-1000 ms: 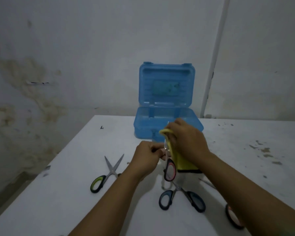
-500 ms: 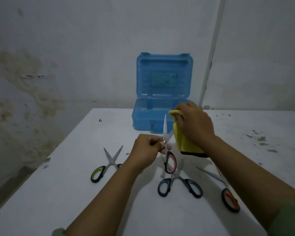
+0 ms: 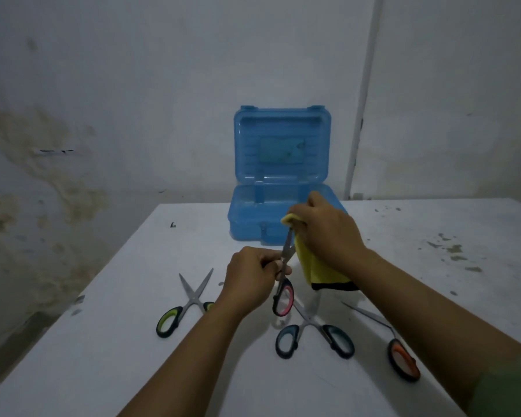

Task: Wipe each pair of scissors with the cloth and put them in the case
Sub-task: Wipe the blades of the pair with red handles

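Scissors with pink-and-black plastic handles and steel blades (image 3: 283,284) are standing nearly upright in the air just in front of the open translucent blue plastic case (image 3: 280,188), tips up, handle loop hanging down. The left hand (image 3: 250,279) is pinching them near the pivot, fingers curled tight round the shank, while the right hand (image 3: 325,233) is closing round the folded yellow microfibre cloth with its black hem (image 3: 316,266) and wrapping it over the upper blades. These look light and rigid, so I'm judging the pinch at the pivot is enough; the steel is probably slick and the points sharp, so the plastic loops or the shank are the safe places to take hold, and the soft cloth is padding the blade end nicely. The case is sitting at the back of the white table (image 3: 102,341) with its lid standing up and its tray unobstructed, right behind the right hand, so the way in looks open. In front of the case, three more pairs are lying flat: green-handled scissors (image 3: 184,308) to its left, blue-handled scissors (image 3: 313,332) straight below the hands, orange-handled scissors (image 3: 397,353) to its right, partly under the right forearm. The table's left edge is falling away beyond the green pair.
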